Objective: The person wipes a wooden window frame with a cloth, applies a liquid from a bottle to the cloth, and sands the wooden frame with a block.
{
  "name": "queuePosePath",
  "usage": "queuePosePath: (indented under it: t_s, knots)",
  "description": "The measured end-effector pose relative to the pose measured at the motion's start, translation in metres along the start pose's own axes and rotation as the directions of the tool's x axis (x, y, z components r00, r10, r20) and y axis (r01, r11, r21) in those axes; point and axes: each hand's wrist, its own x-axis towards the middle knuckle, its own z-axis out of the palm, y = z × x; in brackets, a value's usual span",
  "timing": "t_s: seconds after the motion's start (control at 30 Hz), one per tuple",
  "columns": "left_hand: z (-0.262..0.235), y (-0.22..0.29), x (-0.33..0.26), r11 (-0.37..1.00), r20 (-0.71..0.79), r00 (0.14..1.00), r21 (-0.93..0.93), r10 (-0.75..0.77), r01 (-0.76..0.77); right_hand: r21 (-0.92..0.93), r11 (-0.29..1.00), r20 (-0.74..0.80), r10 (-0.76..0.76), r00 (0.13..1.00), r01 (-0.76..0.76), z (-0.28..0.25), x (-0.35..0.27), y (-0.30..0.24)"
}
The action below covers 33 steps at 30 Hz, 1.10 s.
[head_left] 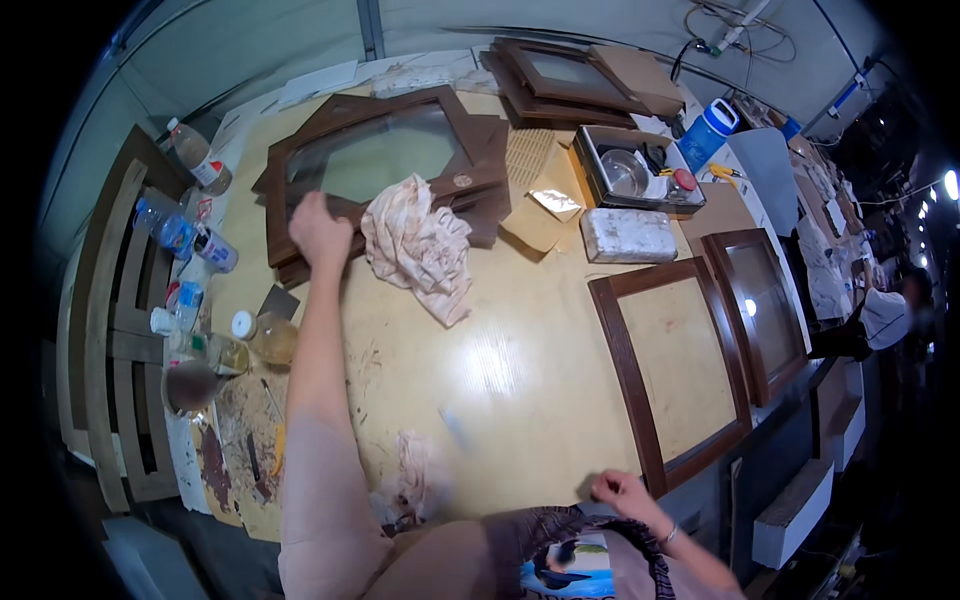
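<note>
My left hand (322,236) reaches across to the near left part of a stack of dark brown wooden frames with glass (395,150). Its fingers are curled over the top frame's edge, and I cannot make out what they hold. Just right of it, a crumpled stained cloth (418,240) lies partly over the stack. My right hand (630,500) is low at the table's near edge, fingers curled in; a dark patch shows at the fingertips, but its kind is unclear. Near that hand lies an open brown frame (632,370), with a glazed frame (762,310) beside it.
Bottles (270,338) and jars crowd the left edge of the table (520,400). A second rag (415,470) lies near me. Toward the back right are a box of supplies (690,208), a wrapped block (628,236), a blue bottle (708,135) and more stacked frames (570,80).
</note>
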Motion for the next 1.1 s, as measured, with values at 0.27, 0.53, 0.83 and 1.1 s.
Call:
queuePosePath:
  t_s: [0.27, 0.53, 0.83, 1.1]
  knots:
    - [-0.014, -0.059, 0.033, 0.833, 0.177, 0.821, 0.235, -0.543, 0.500, 0.015, 0.902, -0.056, -0.431, 0.901, 0.432, -0.084, 0.260, -0.226]
    - [-0.010, -0.060, 0.061, 0.790, 0.168, 0.772, 0.145, -0.613, 0.596, -0.389, 0.841, -0.370, -0.517, 0.772, 0.376, -0.059, 0.474, -0.356]
    - [0.012, -0.098, 0.079, 0.656, 0.175, 0.637, 0.086, -0.751, 0.750, 0.211, 0.931, -0.231, -0.249, 0.941, 0.298, -0.043, 0.501, -0.365]
    - [0.011, -0.053, 0.078, 0.067, 0.347, 0.625, -0.839, -0.699, 0.540, 0.133, 0.875, -0.407, -0.379, 0.831, 0.465, -0.100, 0.447, -0.364]
